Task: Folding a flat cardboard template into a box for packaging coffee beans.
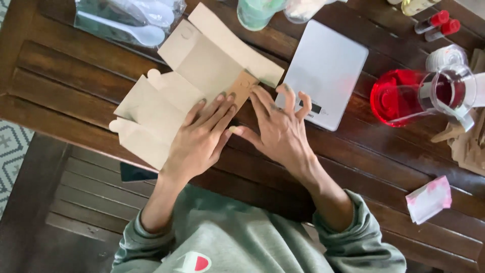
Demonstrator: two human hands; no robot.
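A flattened beige cardboard box blank lies unfolded on the dark wooden table. My left hand rests flat on the blank's lower right part, fingers spread and pressing it down. My right hand sits just to the right, its fingertips touching the small brown flap at the blank's right edge. Neither hand grips anything.
A white flat kitchen scale lies right of the hands. Farther right stands a glass pitcher of red liquid. A bag of plastic spoons is at top left, a pink-and-white packet at lower right, and small red-capped vials at top right.
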